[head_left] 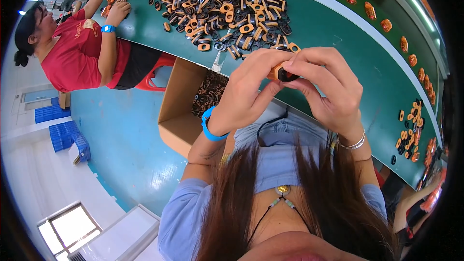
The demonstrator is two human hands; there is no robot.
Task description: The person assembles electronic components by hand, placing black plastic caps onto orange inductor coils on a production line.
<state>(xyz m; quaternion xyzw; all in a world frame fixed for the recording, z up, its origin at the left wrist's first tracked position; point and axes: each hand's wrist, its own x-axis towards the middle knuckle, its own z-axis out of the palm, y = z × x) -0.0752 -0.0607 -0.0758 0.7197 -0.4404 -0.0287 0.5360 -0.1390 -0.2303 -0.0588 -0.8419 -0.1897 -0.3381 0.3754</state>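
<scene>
Close in front of me, above the near edge of the green bench, both hands pinch one small orange-and-black oval part [288, 74]. My left hand [249, 84] grips its orange end with thumb and fingers. My right hand [333, 84] is closed over the black end, thumb and fingertips pressed against it. Fingers hide much of the part, so its full shape cannot be seen. Just beyond my hands lies a large heap of loose orange and black oval rings [227, 12] on the green bench [333, 43].
Below the bench at left stands an open cardboard box [176, 101] holding many small dark parts [210, 94]. A co-worker in a red shirt [84, 51] works farther left. Orange translucent pieces [370, 11] line the far green strip. More rings [411, 130] lie at right.
</scene>
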